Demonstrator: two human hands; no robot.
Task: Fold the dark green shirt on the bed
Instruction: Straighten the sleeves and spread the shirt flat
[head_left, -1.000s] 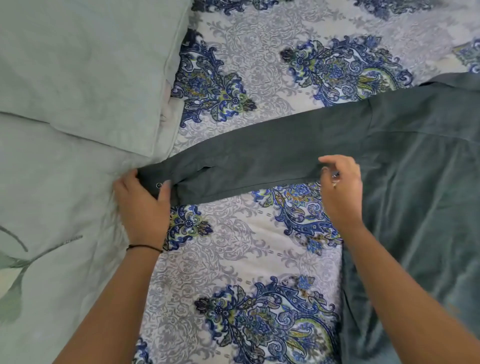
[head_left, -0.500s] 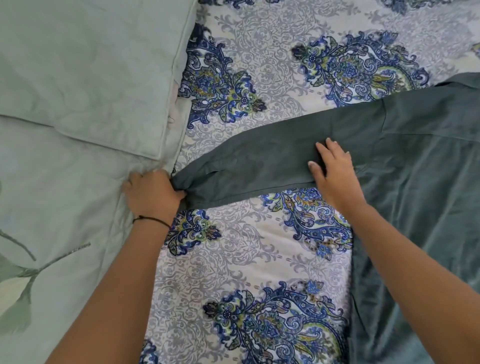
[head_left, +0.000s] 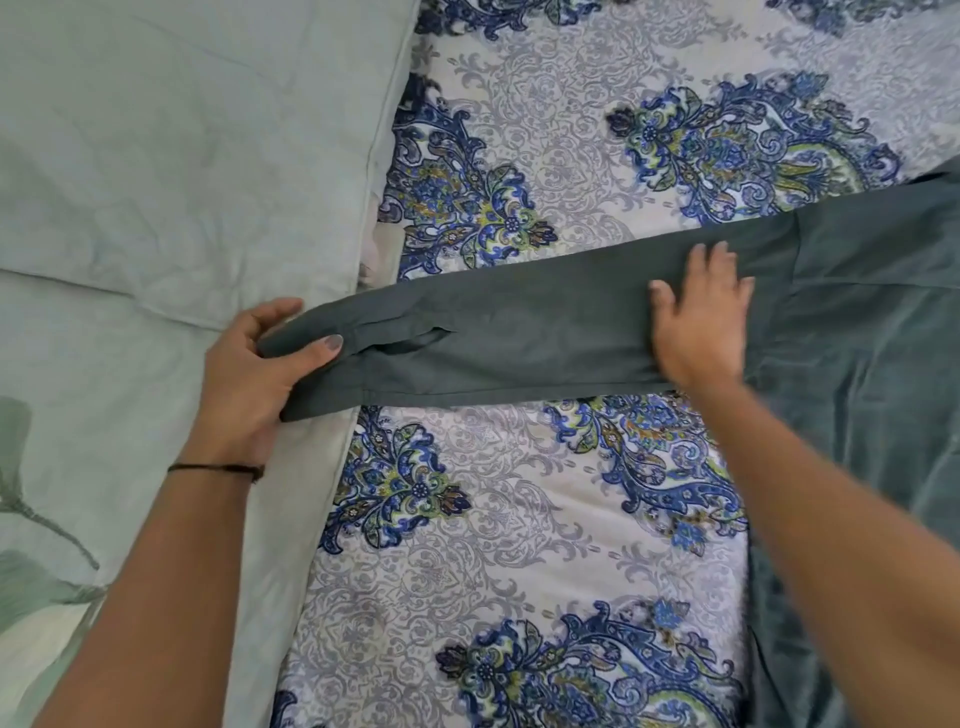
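The dark green shirt (head_left: 872, 364) lies flat on the bed at the right, its body running off the right edge. One long sleeve (head_left: 519, 332) stretches left across the patterned bedsheet (head_left: 519, 519). My left hand (head_left: 254, 374) grips the sleeve's cuff, thumb on top and fingers under it. My right hand (head_left: 698, 317) lies flat on the sleeve near the shoulder seam, fingers spread, pressing the cloth down.
Two pale green pillows (head_left: 182, 145) lie at the left, the cuff reaching their edge. A pale green cover with a leaf print (head_left: 78, 467) fills the lower left. The blue floral sheet shows above and below the sleeve.
My left hand has turned from a closed fist at the cuff to a thumb-over grip, lifting the cuff slightly. My right hand slid a little further toward the shoulder and spread flat.
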